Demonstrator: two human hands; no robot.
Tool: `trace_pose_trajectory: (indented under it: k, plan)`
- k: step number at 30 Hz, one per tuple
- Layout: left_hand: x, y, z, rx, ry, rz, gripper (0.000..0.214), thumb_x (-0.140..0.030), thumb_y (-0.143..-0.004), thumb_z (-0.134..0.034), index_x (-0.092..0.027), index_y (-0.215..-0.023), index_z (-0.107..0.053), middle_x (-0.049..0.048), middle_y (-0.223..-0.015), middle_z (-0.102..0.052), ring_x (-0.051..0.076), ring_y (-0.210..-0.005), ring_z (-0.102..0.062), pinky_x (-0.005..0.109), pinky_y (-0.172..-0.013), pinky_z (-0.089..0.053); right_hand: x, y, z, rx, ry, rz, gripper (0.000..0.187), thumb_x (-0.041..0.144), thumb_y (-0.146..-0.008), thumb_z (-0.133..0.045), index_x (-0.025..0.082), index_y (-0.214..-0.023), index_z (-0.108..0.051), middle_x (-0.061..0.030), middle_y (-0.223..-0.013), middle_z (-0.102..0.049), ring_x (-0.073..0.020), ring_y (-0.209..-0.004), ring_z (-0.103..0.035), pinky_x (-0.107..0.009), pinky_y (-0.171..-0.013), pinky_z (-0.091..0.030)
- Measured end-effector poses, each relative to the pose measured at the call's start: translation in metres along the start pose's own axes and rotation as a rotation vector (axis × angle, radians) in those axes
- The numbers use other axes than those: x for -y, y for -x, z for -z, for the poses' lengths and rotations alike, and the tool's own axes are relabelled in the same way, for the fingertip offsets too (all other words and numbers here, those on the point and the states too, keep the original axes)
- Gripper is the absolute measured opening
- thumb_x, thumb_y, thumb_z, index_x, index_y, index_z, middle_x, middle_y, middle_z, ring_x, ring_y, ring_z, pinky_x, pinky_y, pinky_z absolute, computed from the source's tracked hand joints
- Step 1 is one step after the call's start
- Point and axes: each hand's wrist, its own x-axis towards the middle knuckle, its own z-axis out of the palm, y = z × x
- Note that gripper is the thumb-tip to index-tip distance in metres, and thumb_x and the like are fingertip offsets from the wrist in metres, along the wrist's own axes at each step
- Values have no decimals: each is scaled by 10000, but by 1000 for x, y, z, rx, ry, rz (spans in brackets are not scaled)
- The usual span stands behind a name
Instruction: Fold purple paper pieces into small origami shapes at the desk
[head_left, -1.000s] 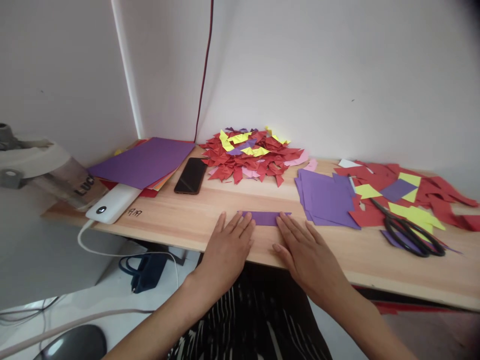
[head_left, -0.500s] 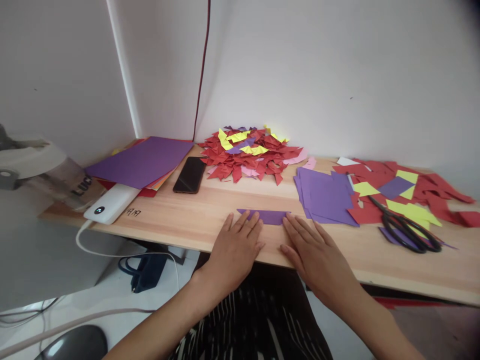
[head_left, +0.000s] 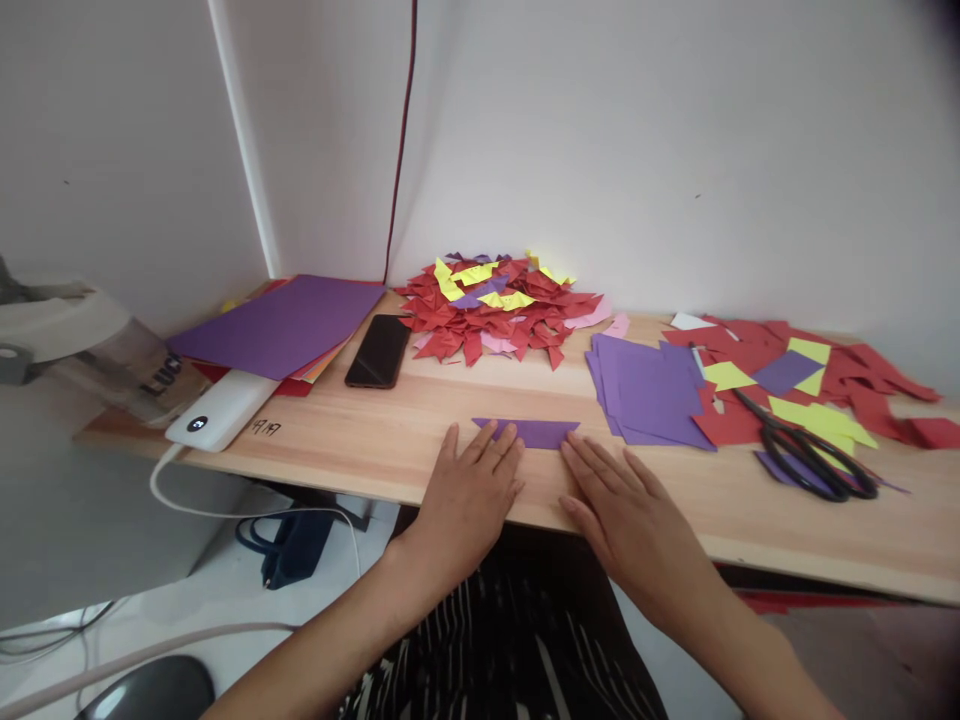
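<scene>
A folded strip of purple paper (head_left: pixel 541 434) lies flat on the wooden table (head_left: pixel 337 440), near its front edge. My left hand (head_left: pixel 472 490) rests with outstretched fingers on the strip's left part, fingertips covering some of it. At the right end, my right hand (head_left: pixel 619 500) lies flat with its fingertips touching the paper. Both hands are open, palms down. Just beyond my right hand is a stack of purple paper squares (head_left: pixel 649 390).
A heap of folded red, yellow and purple pieces (head_left: pixel 495 310) lies against the wall. Black-handled scissors (head_left: pixel 817 465) sit among paper scraps (head_left: pixel 862 390) at right. On the left are a phone (head_left: pixel 378 352), coloured sheets (head_left: pixel 289 325), a white power bank (head_left: pixel 223 412) and a clear jug (head_left: pixel 124 350).
The view has shifted very slightly. My hands stay pressed on the purple strip, with the left fingers spread a little wider.
</scene>
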Motion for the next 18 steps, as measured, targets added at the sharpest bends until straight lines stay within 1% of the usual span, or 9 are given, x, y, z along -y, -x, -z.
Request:
trace_pose_trajectory:
  k: [3,6,8,11,13,15,18]
  plan:
    - [7,3,0,-8,-13,27,444,-309,-1004,-299,-195,-1401,-462,60,-1502,-420,227,-1399,-373,550,-1123,-307,-14,15,2,-12,11,7,543,405,-976,-301,141,-1417,-475,-96,-1466,-468,-246,-1354,-444,-499,-1106,-365]
    - [12,6,0,-24,-27,44,429,-298,-996,-334,-198,-1386,-481,72,-1485,-446,232,-1389,-390,542,-1119,-315,-15,18,6,-15,-6,23,541,403,-974,-310,143,-1418,-475,-106,-1449,-490,-254,-1348,-450,-507,-1096,-378]
    - [12,5,0,-38,-28,50,421,-307,-995,-341,-197,-1368,-501,81,-1469,-468,237,-1377,-407,535,-1113,-323,-9,10,9,-24,-40,20,542,399,-977,-310,140,-1427,-465,-118,-1436,-506,-255,-1345,-455,-505,-1100,-378]
    - [10,0,0,-60,-9,59,409,-317,-998,-335,-191,-1334,-531,80,-1441,-505,240,-1349,-440,513,-1107,-331,7,-12,13,-36,-111,26,524,370,-986,-309,141,-1431,-462,-125,-1427,-517,-242,-1335,-468,-481,-1105,-387]
    - [10,-3,0,-70,7,50,396,-312,-999,-332,-191,-1308,-547,77,-1418,-529,233,-1334,-453,490,-1099,-338,15,-28,12,-34,-135,75,516,358,-985,-316,139,-1427,-468,-122,-1468,-466,-233,-1375,-414,-468,-1121,-374]
    - [10,-5,0,-78,18,36,379,-305,-998,-338,-192,-1285,-559,77,-1401,-545,231,-1324,-459,479,-1083,-348,18,-40,9,-2,-116,109,523,364,-988,-316,105,-1411,-483,-133,-1497,-416,-229,-1400,-374,-456,-1134,-357]
    - [12,-5,0,-98,52,26,353,-303,-991,-363,-200,-1265,-560,70,-1382,-559,229,-1314,-457,482,-1076,-339,14,-45,2,35,-76,111,536,373,-988,-325,64,-1394,-493,-152,-1478,-435,-237,-1381,-405,-462,-1140,-345]
